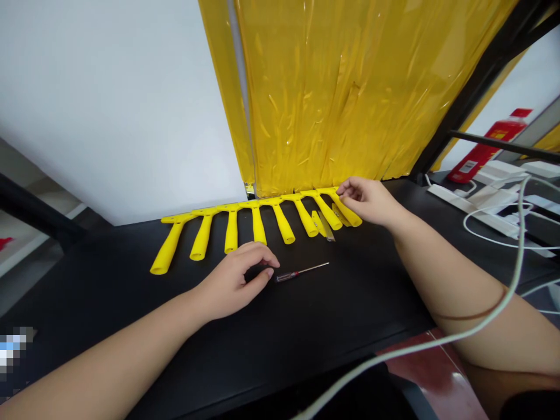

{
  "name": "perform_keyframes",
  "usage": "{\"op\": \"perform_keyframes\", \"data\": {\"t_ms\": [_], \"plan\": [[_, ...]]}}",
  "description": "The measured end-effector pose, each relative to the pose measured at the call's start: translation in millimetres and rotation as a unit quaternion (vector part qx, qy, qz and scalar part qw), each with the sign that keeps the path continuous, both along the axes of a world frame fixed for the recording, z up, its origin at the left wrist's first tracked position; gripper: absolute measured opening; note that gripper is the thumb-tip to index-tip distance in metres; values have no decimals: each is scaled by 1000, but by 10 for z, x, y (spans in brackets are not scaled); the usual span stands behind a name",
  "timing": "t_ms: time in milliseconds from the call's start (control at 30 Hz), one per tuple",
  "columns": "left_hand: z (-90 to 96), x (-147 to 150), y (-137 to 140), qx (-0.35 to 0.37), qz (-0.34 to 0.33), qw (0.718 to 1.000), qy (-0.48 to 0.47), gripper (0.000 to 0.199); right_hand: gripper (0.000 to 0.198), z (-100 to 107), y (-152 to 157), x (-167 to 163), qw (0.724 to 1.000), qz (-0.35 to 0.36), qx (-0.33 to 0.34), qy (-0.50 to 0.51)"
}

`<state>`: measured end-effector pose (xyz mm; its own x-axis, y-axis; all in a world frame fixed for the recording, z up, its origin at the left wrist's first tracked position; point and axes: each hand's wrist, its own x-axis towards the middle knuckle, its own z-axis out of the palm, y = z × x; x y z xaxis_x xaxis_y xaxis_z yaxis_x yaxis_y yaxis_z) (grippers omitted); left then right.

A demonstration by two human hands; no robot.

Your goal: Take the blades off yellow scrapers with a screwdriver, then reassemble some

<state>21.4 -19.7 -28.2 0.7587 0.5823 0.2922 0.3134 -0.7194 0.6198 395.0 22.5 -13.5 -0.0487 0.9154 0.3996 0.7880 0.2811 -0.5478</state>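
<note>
Several yellow plastic T-shaped handles [282, 221] lie side by side in a row, their crossbars toward the back and hollow grip ends toward me. My right hand [367, 201] is at the row's right end, fingers curled against the crossbar of the rightmost handle [352, 217]. Among the right-hand grips lies a small yellow piece with a flat metallic strip [326, 227]. My left hand [238, 274] rests low over the table, thumb and fingers apart, nothing held. Just right of its fingertips lies a screwdriver [301, 272] with a clear, red-marked handle.
The black table [280, 338] meets a white panel [122, 105] and yellow plastic sheeting [350, 87] behind the row. A red bottle [487, 146], white power strips [464, 204] and cables are at right. A pale cable [394, 350] crosses over my right forearm.
</note>
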Motion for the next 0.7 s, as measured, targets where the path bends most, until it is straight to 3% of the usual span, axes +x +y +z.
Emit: {"op": "perform_keyframes", "data": {"t_ms": [133, 267, 333, 400, 500, 567, 633, 700], "plan": [[129, 56, -154, -97, -12, 992, -73, 12, 12, -3, -43, -142, 994, 43, -55, -85], [452, 143, -421, -233, -73, 958, -151, 13, 15, -4, -39, -138, 984, 30, -72, -159], [625, 171, -541, -223, -110, 963, -104, 16, 15, -14, 0, -31, 984, -16, -67, -161], [729, 169, -632, -164, -138, 977, -5, 20, 16, -30, 53, 114, 984, -70, -61, -151], [700, 113, -740, -130, -120, 981, 82, 22, 15, -51, 122, 291, 983, -126, -56, -121], [597, 77, -838, -198, -130, 969, 76, 20, 14, -62, 137, 310, 984, -125, -66, -105], [487, 76, -984, -289, -202, 934, 59, 15, 14, -75, 124, 229, 986, -96, -87, -104], [394, 128, -1174, -332, -270, 901, 70, 13, 17, -92, 95, 78, 985, -67, -104, -124]]}}
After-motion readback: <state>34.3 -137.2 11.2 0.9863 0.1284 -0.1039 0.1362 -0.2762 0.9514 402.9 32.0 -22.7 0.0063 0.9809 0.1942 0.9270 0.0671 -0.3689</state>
